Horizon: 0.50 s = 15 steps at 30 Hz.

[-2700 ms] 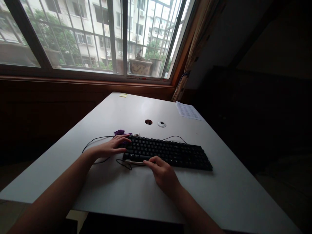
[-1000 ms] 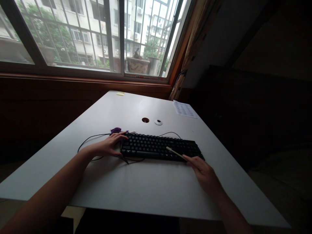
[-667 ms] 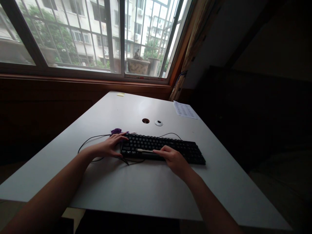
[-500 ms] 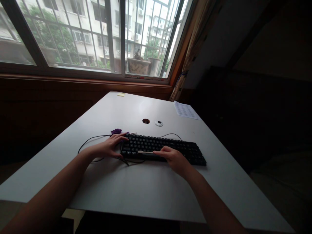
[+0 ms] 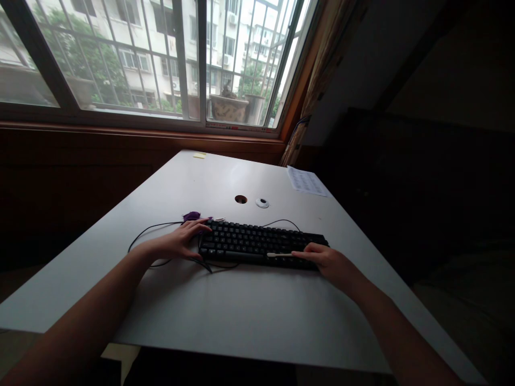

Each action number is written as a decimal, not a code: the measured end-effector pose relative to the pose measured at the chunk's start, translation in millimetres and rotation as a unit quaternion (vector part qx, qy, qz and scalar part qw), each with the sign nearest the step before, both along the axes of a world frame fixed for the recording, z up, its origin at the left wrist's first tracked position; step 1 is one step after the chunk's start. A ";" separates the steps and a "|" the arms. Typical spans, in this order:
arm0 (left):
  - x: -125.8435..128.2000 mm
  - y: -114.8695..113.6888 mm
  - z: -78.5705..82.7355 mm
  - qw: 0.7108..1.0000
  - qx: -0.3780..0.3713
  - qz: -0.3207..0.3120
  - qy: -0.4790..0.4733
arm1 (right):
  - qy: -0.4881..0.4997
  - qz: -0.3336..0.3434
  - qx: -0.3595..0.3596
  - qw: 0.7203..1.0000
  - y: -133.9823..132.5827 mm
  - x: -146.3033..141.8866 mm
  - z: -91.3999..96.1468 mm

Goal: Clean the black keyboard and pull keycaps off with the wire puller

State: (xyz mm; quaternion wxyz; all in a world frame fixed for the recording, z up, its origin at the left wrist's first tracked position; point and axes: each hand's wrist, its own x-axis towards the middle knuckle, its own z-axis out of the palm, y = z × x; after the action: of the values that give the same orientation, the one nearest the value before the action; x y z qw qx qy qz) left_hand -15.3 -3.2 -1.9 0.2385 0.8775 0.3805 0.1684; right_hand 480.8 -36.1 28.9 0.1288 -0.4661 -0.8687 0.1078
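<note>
A black keyboard (image 5: 241, 238) lies across the white desk. My left hand (image 5: 181, 241) spans its left end, with fingers on the back left corner and the thumb by the front left edge, holding it. Over the front rows on the right side, my right hand (image 5: 328, 260) is closed on a thin, pale toothbrush (image 5: 280, 255). The brush's head points left and lies at the keys just right of the space bar. My right hand covers the keyboard's front right corner. The bristles are too small to make out.
Beside my left hand are a purple item (image 5: 192, 216) and a looping black cable (image 5: 140, 234). Behind the keyboard, the desk (image 5: 225, 316) has a round hole (image 5: 241, 199) with a white ring cover (image 5: 262, 203) next to it. A printed sheet (image 5: 308, 181) lies at the far right edge.
My right hand has slid right along the keyboard's front with the toothbrush, from the space bar to the keys right of it. My left hand and the keyboard have stayed in place.
</note>
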 end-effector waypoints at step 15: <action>-1.0 2.8 -2.5 1.000 -0.004 -0.003 0.002 | 0.003 -0.136 -0.032 0.990 -21.2 117.0 4.4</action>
State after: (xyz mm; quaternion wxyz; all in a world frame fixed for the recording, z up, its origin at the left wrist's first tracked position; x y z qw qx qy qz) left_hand -16.3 -0.4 -4.4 0.2420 0.8780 0.3791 0.1639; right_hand 597.8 -57.3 33.3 0.1298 -0.5837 -0.7927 0.1187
